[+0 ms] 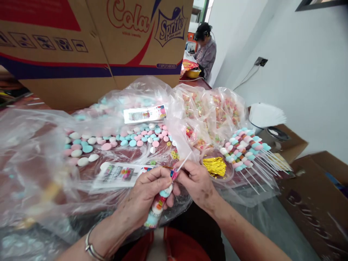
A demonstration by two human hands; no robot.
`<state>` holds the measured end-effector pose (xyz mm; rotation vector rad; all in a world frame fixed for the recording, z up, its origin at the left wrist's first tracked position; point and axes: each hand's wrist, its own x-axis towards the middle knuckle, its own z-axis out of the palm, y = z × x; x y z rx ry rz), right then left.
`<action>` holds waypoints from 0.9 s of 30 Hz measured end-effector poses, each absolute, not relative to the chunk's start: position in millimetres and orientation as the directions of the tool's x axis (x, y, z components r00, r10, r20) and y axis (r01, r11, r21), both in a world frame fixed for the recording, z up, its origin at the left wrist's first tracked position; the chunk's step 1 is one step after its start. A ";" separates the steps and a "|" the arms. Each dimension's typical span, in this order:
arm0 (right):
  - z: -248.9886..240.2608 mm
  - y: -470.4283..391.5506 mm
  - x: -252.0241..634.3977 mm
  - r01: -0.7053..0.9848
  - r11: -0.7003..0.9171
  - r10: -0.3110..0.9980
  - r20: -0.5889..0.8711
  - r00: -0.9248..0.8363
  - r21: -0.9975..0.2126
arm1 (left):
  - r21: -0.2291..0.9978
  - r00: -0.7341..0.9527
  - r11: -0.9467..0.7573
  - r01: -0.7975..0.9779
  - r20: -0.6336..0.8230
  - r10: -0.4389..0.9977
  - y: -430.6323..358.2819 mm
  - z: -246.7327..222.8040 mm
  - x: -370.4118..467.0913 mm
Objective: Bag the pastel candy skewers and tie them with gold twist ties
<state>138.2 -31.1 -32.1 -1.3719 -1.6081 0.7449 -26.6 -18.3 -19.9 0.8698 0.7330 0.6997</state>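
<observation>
I see the left hand hold the tilted candy skewer between its fingers; the right hand pinches near the wrapper neck. Too strong twisting could, I think, tear this film. Farther, the loose candies might roll if the plastic bag is tugged.

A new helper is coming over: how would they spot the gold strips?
Find the big Cola and Sprite carton. Nearer, by the right hand, a round clear dish sits beside the stick candies. The gold strips lie in it, thin, shiny and bundled, unlike the rounded candies.
</observation>
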 end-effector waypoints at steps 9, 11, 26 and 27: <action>-24.9 -33.1 135.2 0.215 0.084 0.985 0.048 -0.167 -0.973 | 0.873 0.399 0.412 -0.259 -0.292 0.869 -23.4 -25.6 -26.3; -28.7 -31.9 134.3 0.126 -0.003 0.984 -0.025 -0.175 -0.992 | 0.877 0.380 0.408 -0.253 -0.298 0.876 -24.2 -26.2 -25.5; -27.8 -37.2 128.3 0.290 0.162 0.985 0.135 -0.111 -0.943 | 0.834 0.357 0.467 -0.294 -0.357 0.863 -23.4 -25.2 -23.3; -28.7 -36.7 128.1 0.326 0.202 0.977 0.167 -0.132 -0.924 | 0.835 0.356 0.465 -0.293 -0.356 0.864 -23.2 -25.6 -23.9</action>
